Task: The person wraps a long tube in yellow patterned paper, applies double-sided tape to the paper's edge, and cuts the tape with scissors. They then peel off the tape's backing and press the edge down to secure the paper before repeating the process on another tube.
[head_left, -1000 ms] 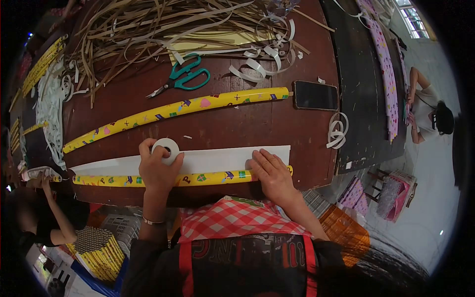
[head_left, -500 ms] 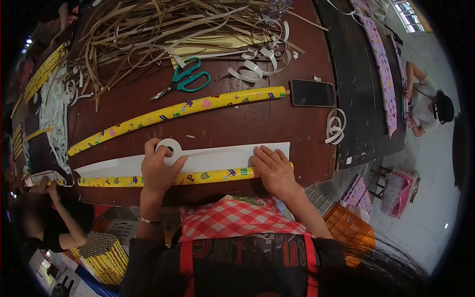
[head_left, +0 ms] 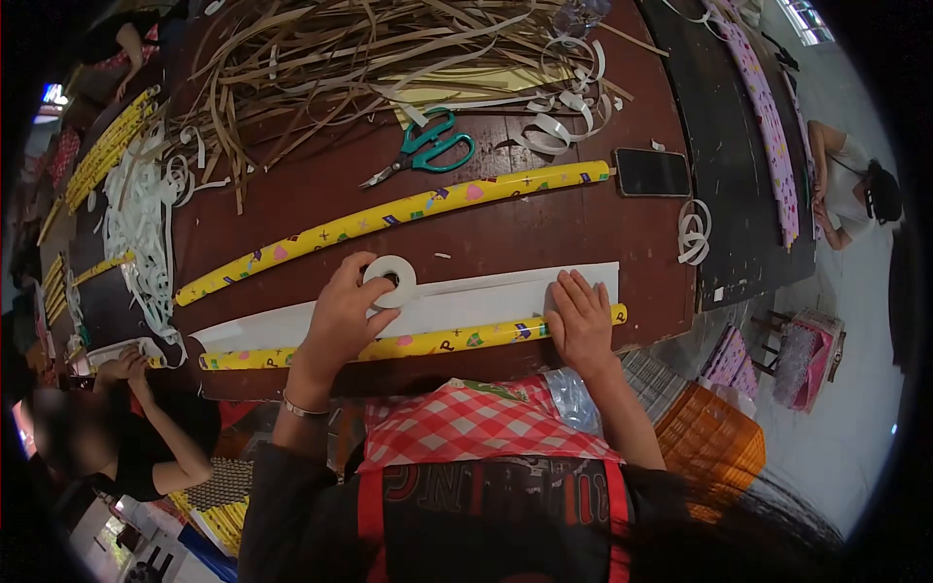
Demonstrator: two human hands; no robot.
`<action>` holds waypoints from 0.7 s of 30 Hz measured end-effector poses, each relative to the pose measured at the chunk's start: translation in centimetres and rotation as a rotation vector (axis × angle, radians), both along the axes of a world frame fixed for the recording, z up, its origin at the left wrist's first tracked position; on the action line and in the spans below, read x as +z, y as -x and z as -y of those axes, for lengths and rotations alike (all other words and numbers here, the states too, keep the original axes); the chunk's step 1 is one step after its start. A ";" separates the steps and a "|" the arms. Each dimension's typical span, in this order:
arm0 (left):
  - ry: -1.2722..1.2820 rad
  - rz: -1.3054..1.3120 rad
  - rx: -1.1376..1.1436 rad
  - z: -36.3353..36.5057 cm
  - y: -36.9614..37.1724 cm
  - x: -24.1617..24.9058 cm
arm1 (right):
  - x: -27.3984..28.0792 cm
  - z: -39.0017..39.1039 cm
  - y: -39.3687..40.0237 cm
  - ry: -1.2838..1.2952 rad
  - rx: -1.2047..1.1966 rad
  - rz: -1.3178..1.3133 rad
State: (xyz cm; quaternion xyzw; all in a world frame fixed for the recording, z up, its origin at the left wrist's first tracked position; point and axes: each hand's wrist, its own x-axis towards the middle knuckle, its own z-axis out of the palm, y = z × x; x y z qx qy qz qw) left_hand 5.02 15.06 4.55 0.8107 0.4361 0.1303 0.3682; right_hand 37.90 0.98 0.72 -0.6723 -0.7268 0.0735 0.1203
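My left hand (head_left: 342, 313) is closed around a roll of white tape (head_left: 404, 291), thumb and fingers at its rim. The tape stands over the white underside of a partly unrolled paper sheet (head_left: 466, 299). Below runs the rolled part, a yellow patterned wrapping paper roll (head_left: 486, 337), close to the table's near edge. My right hand (head_left: 583, 325) lies with its fingers stretched out over the sheet and the roll near their right end. Farther up is a second yellow patterned roll (head_left: 389, 225), lying slanted.
Beyond the rolls lie teal-handled scissors (head_left: 432, 151), a phone (head_left: 652, 173), curled white strips (head_left: 693, 233) and a heap of brown strips (head_left: 321, 73). One co-worker (head_left: 155, 418) is at the left, another (head_left: 860, 194) at the far right. An orange crate (head_left: 714, 437) stands below the table.
The whole view has shifted, so the table's things appear farther right. My right hand leaves more of the roll's right end showing. My left hand still holds the tape.
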 end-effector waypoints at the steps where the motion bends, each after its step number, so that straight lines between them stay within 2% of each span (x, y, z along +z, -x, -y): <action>1: 0.001 0.003 -0.003 -0.5 0.3 0.2 | 0.0 0.0 0.0 0.002 0.006 0.012; 3: -0.174 -0.044 -0.127 -1.3 1.0 0.6 | -0.2 0.1 -0.1 -0.001 -0.002 0.013; 4: -0.174 -0.039 -0.126 -1.5 1.2 0.8 | -0.1 0.1 -0.1 -0.001 0.001 0.020; 6: 0.044 0.029 -0.122 -2.1 1.6 1.3 | 0.0 0.0 -0.1 -0.005 0.005 0.030; 12: 0.251 0.042 -0.128 -3.7 4.3 1.5 | 0.2 -0.1 0.2 0.005 -0.014 0.035; 21: 0.322 0.094 -0.032 -3.4 10.4 3.7 | 0.2 0.0 0.0 0.032 -0.012 0.049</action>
